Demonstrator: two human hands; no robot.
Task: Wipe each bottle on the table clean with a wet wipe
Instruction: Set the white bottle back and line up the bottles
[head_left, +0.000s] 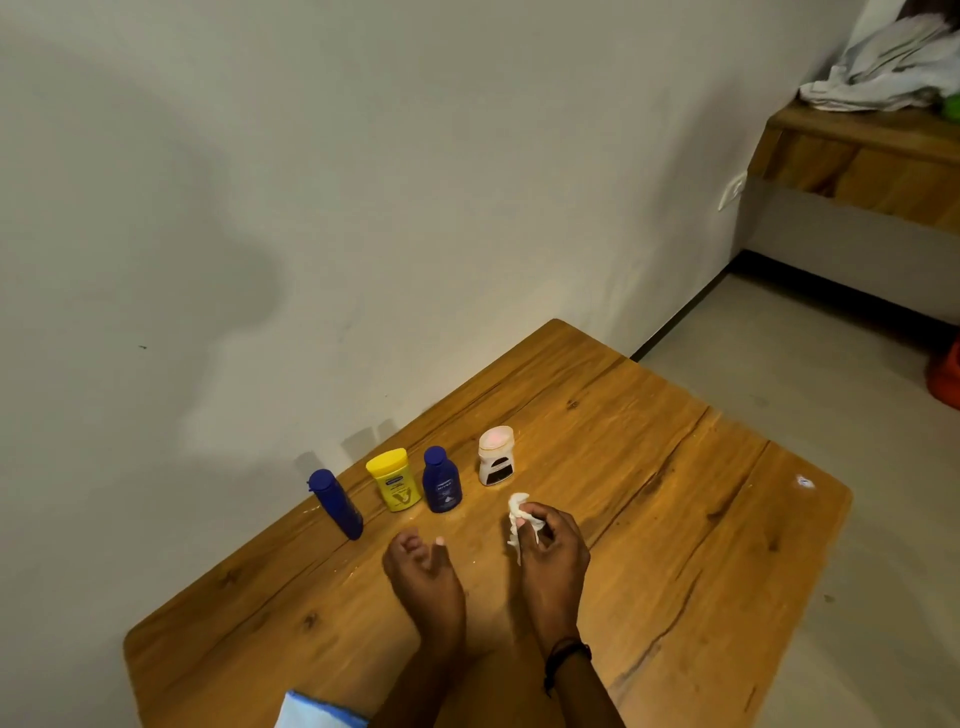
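Pale blue sleeve (322, 709) sits at the bottom edge, and 2 bare forearms reach out over the wooden table (675, 545). Low over the tabletop, the left hand (423, 569) has its fingers loosely curled and slightly apart, holding nothing. With a dark band (569, 652) on its wrist, the right hand (551, 545) pinches a crumpled white wet wipe (519, 512) between thumb and fingertips. Beyond the hands 4 bottles stand in a row near the wall, each apart from its neighbours: a tall blue bottle (336, 503), a yellow bottle (395, 480), a dark blue bottle (441, 480) and a white bottle (496, 457). The wipe is near the white bottle, not touching it
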